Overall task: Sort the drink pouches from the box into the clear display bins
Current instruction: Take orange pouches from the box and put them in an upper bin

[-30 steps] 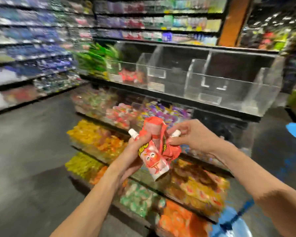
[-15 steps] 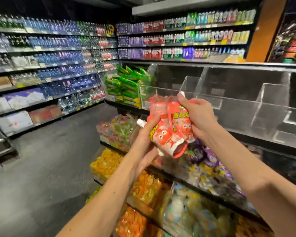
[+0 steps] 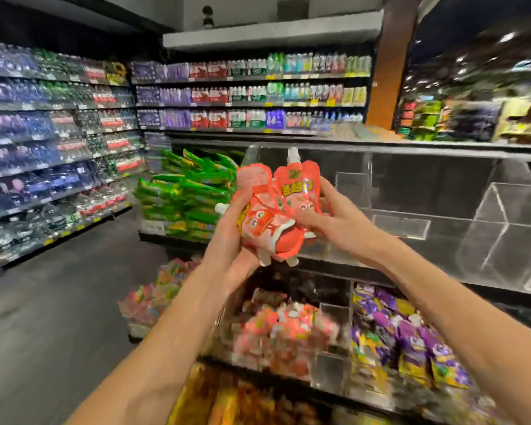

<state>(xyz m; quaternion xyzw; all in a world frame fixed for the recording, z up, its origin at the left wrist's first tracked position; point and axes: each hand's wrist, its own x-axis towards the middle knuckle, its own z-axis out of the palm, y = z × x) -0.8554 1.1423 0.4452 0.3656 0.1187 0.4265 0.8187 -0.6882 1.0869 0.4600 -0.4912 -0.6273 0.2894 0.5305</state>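
Head view. Both hands are up in front of the top row of clear display bins (image 3: 448, 234), holding one bunch of red drink pouches (image 3: 267, 223) between them. The bunch sits just in front of the left end of that bin row, not inside any compartment.

The left hand (image 3: 227, 243) has its fingers curled round a pouch lying sideways, white cap pointing away from the bins, toward the aisle. The right hand (image 3: 341, 217) pinches an upright pouch (image 3: 299, 191) with thumb and fingers, white cap on top. A third pouch stands back side out between them. More caps poke out under the bunch; the exact count cannot be told.

The bin compartments to the right of the bunch show only bare acrylic walls and dividers. The bin at the left end of the row is stuffed with green pouches (image 3: 184, 191).

On the tier under the bin row there are red pouches (image 3: 282, 329) directly below the hands and purple pouches (image 3: 411, 342) to their right. Lower again sit blurred orange-yellow packs (image 3: 246, 403).

Behind and left of the bin row run bottle shelves (image 3: 249, 96). Left of it is grey floor (image 3: 43, 317).
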